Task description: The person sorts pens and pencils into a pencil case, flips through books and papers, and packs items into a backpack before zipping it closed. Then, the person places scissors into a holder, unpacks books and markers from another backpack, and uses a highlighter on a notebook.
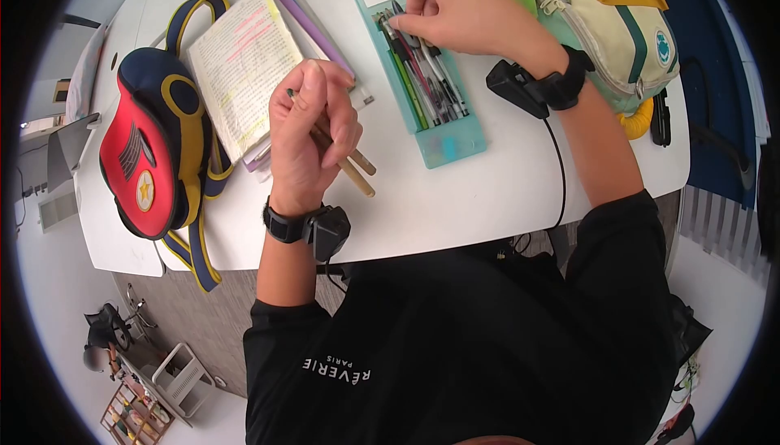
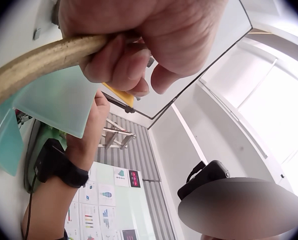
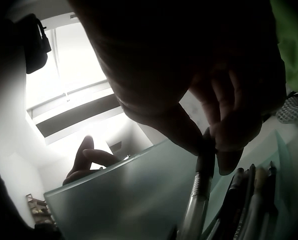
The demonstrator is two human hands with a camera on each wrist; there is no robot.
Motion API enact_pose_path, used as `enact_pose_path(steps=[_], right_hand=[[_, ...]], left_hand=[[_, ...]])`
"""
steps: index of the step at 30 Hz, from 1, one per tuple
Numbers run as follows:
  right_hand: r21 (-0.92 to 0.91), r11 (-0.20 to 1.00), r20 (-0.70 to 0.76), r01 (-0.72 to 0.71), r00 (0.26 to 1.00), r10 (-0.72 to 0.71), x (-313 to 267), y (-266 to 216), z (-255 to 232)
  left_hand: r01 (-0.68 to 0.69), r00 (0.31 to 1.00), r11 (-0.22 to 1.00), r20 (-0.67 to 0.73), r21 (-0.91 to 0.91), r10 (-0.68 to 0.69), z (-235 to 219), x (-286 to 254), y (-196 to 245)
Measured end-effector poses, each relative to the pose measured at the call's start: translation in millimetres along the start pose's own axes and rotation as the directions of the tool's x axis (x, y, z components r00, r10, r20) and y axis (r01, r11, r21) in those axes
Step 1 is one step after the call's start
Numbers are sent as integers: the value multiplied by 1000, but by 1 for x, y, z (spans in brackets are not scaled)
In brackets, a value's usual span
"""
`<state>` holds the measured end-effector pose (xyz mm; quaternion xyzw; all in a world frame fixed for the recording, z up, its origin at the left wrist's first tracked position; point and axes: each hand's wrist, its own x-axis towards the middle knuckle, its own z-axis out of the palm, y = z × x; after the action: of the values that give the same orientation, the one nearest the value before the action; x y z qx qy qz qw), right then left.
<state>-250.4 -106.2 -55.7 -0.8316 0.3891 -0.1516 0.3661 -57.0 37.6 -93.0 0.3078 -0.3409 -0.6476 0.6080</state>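
Observation:
In the head view my left hand (image 1: 313, 124) grips tan wooden pencils (image 1: 355, 175), their ends poking out below the fingers. One pencil (image 2: 49, 57) runs large across the left wrist view. My right hand (image 1: 475, 10) is over the far end of a translucent teal pencil case (image 1: 455, 146), which lies open and full of pens and pencils. Seen from the right wrist, the thumb and a finger pinch the dark end of a clear-barrelled pen (image 3: 198, 195). Other pens (image 3: 249, 205) lie beside it in the case. The lid (image 3: 124, 190) stands raised.
Left of the case lies an open book (image 1: 244, 71) with highlighted text, on other books. A red and navy bag (image 1: 150, 153) with yellow-edged straps sits at the table's left. At the right are a cream and green backpack (image 1: 626, 39) and a black item (image 1: 660, 120).

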Motion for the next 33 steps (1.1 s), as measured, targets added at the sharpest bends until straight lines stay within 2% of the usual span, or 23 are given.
enact_pose_path(steps=[2,3,5,9,11,14,15,18,19,20,22,23,24,26,27,31,33], right_hand=[[-292,948,4,129,991,-134,4,10,10],[-293,947,5,131,991,-135,3,13,11],[-258,943,-46,208,973,-228,-2,11,13],[-134,966,-77,220,970,-232,-2,3,6],[-55,998,-3,23,1000,-23,-9,-22,-12],[31,999,56,-22,998,20,-18,-45,-22],[34,990,27,140,990,-141,-22,-40,-17],[71,982,3,176,984,-176,-30,-50,0],[14,969,11,247,969,-247,-34,-51,3],[20,967,10,254,967,-254,-36,-53,9],[-4,910,70,415,908,-414,-42,-55,24],[-146,872,88,467,884,-459,-46,-56,32],[-142,869,85,473,881,-466,-50,-57,39],[-369,814,112,448,891,-440,-55,-61,49],[-404,811,159,422,906,-393,-57,-64,47],[-460,784,103,416,902,-419,-60,-67,53],[-461,752,109,472,870,-480,-61,-68,59]], left_hand=[[-2,1000,1000,7,-10,2,0,0,0],[-3,1000,1000,13,-20,4,0,0,0],[-6,1000,1000,15,-22,6,-1,-1,1],[-26,999,999,43,-37,28,-3,-1,1],[-32,999,998,25,-62,34,-4,-1,1],[-46,999,995,12,-90,47,-7,0,0],[-74,997,988,25,-138,78,-8,1,0],[-117,989,976,63,-184,131,-13,0,4],[-163,985,962,17,-218,171,-12,-1,4],[-210,977,945,-29,-251,210,-12,-2,5],[-222,975,948,-27,-228,221,-18,-2,7],[-235,971,939,-100,-251,216,-17,-2,7],[-249,963,930,-171,-272,208,-17,-2,7],[-246,961,926,-196,-287,195,-15,-2,8],[-255,958,907,-217,-336,189,-14,-1,7],[-253,960,867,-226,-430,168,-19,-1,4],[-235,967,860,-202,-453,158,-18,0,4]])
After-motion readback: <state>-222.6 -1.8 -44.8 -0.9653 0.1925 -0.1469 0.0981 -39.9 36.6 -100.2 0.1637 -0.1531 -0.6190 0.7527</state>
